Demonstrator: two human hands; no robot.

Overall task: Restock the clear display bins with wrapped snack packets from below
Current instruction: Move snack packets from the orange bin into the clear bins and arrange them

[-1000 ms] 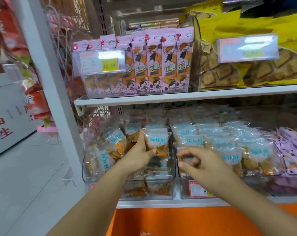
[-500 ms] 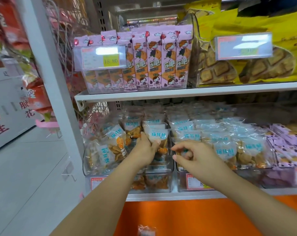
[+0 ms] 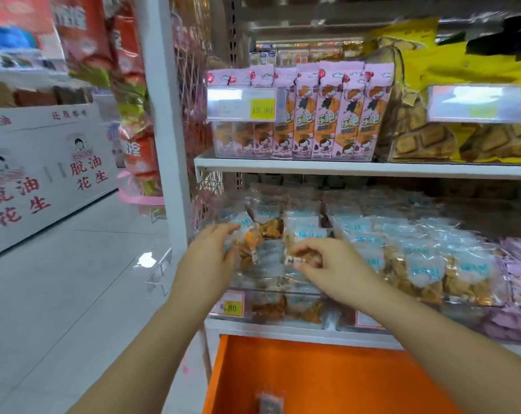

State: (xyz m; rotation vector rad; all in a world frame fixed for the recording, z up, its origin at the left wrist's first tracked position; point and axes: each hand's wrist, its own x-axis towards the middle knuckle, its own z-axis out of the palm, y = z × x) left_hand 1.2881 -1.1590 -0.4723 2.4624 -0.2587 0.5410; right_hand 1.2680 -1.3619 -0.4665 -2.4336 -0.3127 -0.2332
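Clear snack packets with blue labels fill the clear bins on the lower shelf. My left hand [image 3: 214, 255] is at the left bin [image 3: 283, 309], fingers over the top of a tilted snack packet [image 3: 248, 242] and thumb under it. My right hand [image 3: 330, 264] pinches the lower edge of another snack packet [image 3: 305, 236] standing in the middle of that bin. The neighbouring bin [image 3: 462, 303] to the right is heaped with the same packets. One loose packet [image 3: 269, 403] lies low down in front of the orange panel [image 3: 327, 377]. The picture is motion-blurred.
A white shelf post [image 3: 166, 138] stands just left of my left hand. The upper shelf [image 3: 342, 168] carries pink packets [image 3: 327, 115] and yellow bags [image 3: 462, 138]. Purple packets [image 3: 519, 264] sit at far right. White cartons [image 3: 44, 174] line the aisle's left side.
My left hand has let go of the middle packet and shifted left onto the tilted one. My right hand moved left and took the middle packet's lower edge. The view swung left.
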